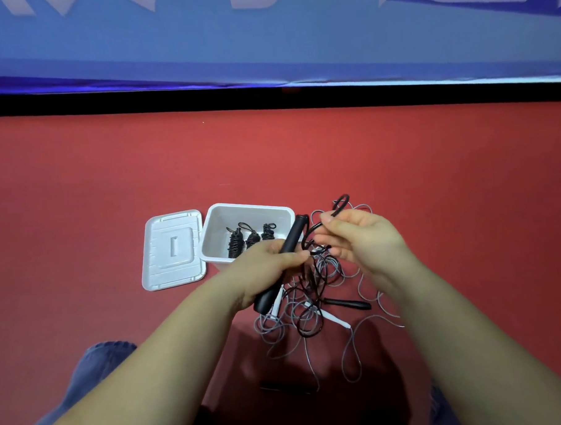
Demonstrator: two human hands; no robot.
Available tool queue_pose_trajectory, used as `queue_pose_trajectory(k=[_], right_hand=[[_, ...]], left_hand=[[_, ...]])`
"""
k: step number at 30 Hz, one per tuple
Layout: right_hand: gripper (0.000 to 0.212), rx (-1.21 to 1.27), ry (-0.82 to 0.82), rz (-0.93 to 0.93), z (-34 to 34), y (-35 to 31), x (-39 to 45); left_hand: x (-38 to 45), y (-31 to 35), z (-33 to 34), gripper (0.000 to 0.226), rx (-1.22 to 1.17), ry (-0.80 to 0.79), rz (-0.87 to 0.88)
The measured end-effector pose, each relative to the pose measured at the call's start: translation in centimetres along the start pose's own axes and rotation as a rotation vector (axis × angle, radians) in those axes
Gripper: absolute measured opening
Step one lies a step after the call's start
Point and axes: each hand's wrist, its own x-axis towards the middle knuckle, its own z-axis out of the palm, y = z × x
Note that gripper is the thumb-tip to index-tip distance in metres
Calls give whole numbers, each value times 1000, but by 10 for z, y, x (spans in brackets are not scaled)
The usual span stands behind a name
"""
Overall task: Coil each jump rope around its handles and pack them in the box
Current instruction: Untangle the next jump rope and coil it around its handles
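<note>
**Winding the black rope onto its handles**

Between the two hands, the black rope [312, 240] loops up off the floor. The left hand [275, 260] clenches the black handles [284, 260]; the right hand [360, 237] pinches the rope. Just beyond the left fingers [298, 255] sits the box [215, 228], coiled bundles [249, 237] inside. Best kept taut, each turn snug beside the previous, clear of the grey tangle [341, 306] below.

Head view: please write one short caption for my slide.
Left hand grips black handles while right hand pinches the black rope; coiled ropes lie in the white box.
</note>
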Motion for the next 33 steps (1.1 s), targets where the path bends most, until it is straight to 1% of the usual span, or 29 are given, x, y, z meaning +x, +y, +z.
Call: queue_pose_trajectory(k=[2,4,8,11,13,16,17,19,20,21,22,23,25,26,27,28,29,31,32,33], right_hand=[[17,54,29,7,0,-1,0],[16,99,73,0,-1,-4,1],[20,240,254,-68,-12,-12,5],[16,381,393,-112,-26,-20,6],[15,388,443,-132,-31,-22,5],[15,353,458,-167,-29,-21,5],[14,352,444,-164,-29,-20,6],[9,351,361,-109,-27,-19,7],[11,338,299,-63,-24,-19,7],[21,295,233,-3,-22,-16,8],[34,197,169,64,-18,-11,7],[43,33,96,118,-14,-6,5],[50,-349,-79,144,-5,5,1],[51,-503,-193,142,-1,13,-1],[50,-614,-300,133,2,21,-2],[45,-689,-374,116,3,28,-2],[35,-727,-412,98,3,32,-1],[11,-736,-424,74,4,34,-3],[7,-737,-408,44,4,34,-2],[11,-751,-384,0,3,34,-2]], left_hand=[[0,0,2,4,-33,-19,6],[-1,2,2,11,-31,21,16],[1,0,-6,14,-78,197,-56],[3,-1,-14,14,-108,332,-94],[3,-2,-16,14,-130,369,-113],[4,-1,-15,13,-147,397,-113],[4,0,-14,13,-176,397,-111],[3,3,-13,12,-274,364,-121],[2,5,-13,12,-334,330,-137],[1,7,-13,13,-394,290,-157],[0,9,-13,14,-447,250,-174],[-1,11,-12,15,-493,217,-183],[-2,15,-11,15,-560,181,-181],[-2,15,-11,16,-585,172,-175],[-2,16,-11,17,-607,163,-168],[-2,17,-10,19,-623,153,-161],[-3,18,-11,22,-641,148,-156],[-1,18,-13,24,-668,151,-133],[0,18,-15,24,-679,160,-119],[0,18,-17,24,-686,164,-104]])
